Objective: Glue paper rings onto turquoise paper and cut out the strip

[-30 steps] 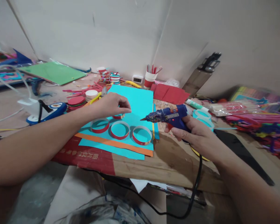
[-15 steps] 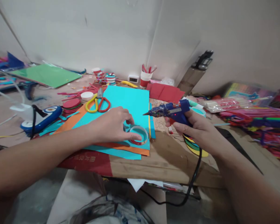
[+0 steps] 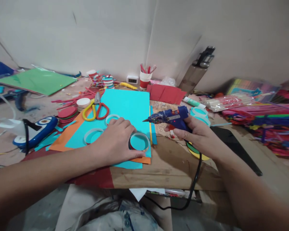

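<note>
My right hand (image 3: 195, 131) is wrapped round the handle of a blue glue gun (image 3: 173, 118), its nozzle pointing left above the turquoise paper (image 3: 127, 102). A black cord hangs from the grip. Low over the paper, my left hand (image 3: 119, 141) curves round the left side of a paper ring (image 3: 148, 146), thumb and fingers apart; whether it touches the ring is unclear. Two more pale rings lie by this hand: one ring (image 3: 85, 139) beside the wrist, another ring (image 3: 107, 119) beyond the knuckles. Scissors (image 3: 96, 109) with yellow and red handles rest at the paper's left.
Red discs (image 3: 66, 113) and a blue-white device (image 3: 36, 131) stand left. At the back are a cup of red sticks (image 3: 145, 78), red paper (image 3: 166, 93) and a grey bottle (image 3: 195, 72). Coloured pipe cleaners (image 3: 274, 125) pile up right, near a dark flat piece (image 3: 236, 147).
My left thumb has moved off the ring to its near side, and the other two rings now show more clearly. The glue gun stays in my right hand. The view has shifted slightly.
</note>
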Available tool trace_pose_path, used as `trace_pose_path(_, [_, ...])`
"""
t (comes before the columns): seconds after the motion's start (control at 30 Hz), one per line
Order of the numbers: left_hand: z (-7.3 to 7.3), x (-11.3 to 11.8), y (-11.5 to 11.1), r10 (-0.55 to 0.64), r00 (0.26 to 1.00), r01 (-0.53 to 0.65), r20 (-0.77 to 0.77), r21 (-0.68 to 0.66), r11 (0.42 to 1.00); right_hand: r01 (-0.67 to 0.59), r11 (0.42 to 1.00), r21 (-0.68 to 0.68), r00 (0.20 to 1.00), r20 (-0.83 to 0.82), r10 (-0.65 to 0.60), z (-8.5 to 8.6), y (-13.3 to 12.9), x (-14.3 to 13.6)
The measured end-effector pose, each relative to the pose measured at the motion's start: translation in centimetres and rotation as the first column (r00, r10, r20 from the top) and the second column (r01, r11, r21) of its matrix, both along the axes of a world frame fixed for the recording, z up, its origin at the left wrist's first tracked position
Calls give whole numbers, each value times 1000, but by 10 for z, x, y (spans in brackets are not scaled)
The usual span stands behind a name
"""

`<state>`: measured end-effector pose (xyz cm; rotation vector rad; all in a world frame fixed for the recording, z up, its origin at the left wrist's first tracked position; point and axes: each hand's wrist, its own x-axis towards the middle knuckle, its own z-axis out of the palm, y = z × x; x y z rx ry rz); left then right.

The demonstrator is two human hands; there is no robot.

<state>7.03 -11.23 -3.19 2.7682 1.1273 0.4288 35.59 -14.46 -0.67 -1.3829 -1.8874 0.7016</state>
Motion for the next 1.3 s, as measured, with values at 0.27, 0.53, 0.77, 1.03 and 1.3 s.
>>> trace_pose_path(0.27, [-4,-3,5,-27,1000,27,-7,-57,998,34,998,-54,999,13,-33,-2,-1,0])
trace_pose_path(0.53, [0,-2,5,-17,998,24,53,-130,991,21,996,-88,999,-41,-25,-5,-1,1])
trace_pose_path(0.77, [2,-1,5,-34,999,39,30,-185,982,1,998,-56,999,-34,-3,-3,0,3])
trace_pose_path(1.03, [2,0,5,-44,999,50,31,-193,980,-18,985,-172,999,-51,9,5,-6,-1])
trace_pose_path(1.3, [1,0,7,-34,998,42,44,-210,977,-37,990,-139,999,-5,37,13,-11,1])
